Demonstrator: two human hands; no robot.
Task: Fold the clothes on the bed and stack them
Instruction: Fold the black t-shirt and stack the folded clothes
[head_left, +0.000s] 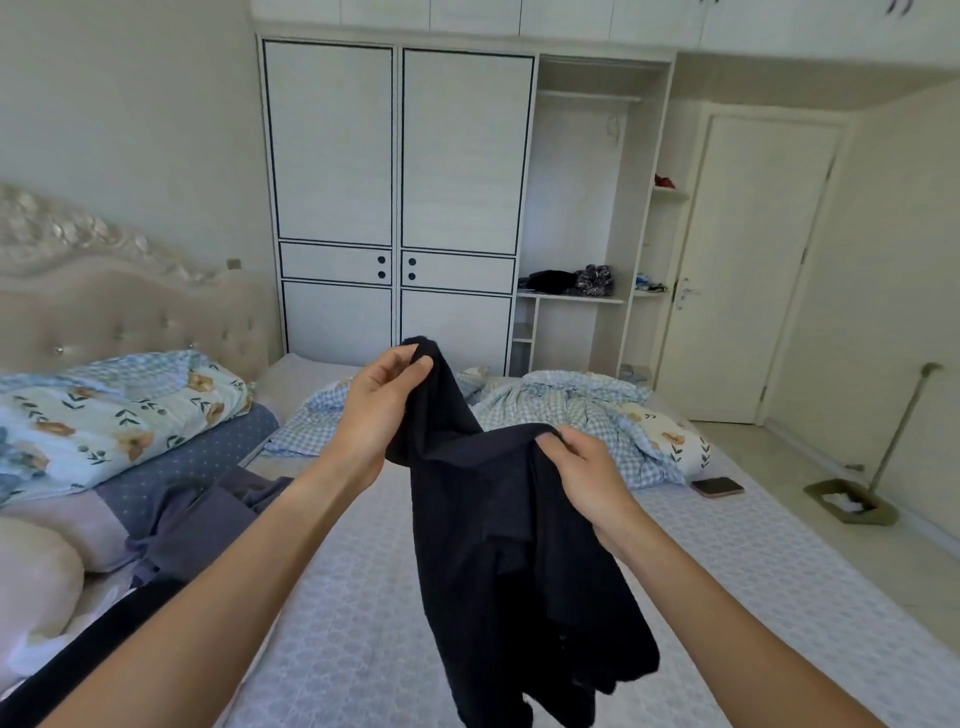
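- The left hand (382, 410) pinches an upper edge of the dark garment (519, 545), fingers and thumb closed on the cloth at its highest point.
- The right hand (587, 467) grips a second edge of the same garment, lower and nearer the body; the fingers curl over the fabric.
- The garment hangs in the air between both hands, above the bed (363, 597). It is bunched, and its lower part drapes down out of the bottom of the view. The type of garment cannot be determined.
- Step in hand, as judged: opening the garment out before the first fold.
- Recommended method: locate two matching corners or seams, one per hand, and draw the hands apart until the top edge is level and taut.
- Lower the garment flat onto the patterned sheet and smooth out creases before folding.
- Keep the working area away from the purple garment (208, 525) at the left and the phone (717, 487) at the right edge of the bed.
- Risk: folding while the cloth is twisted yields an uneven stack.
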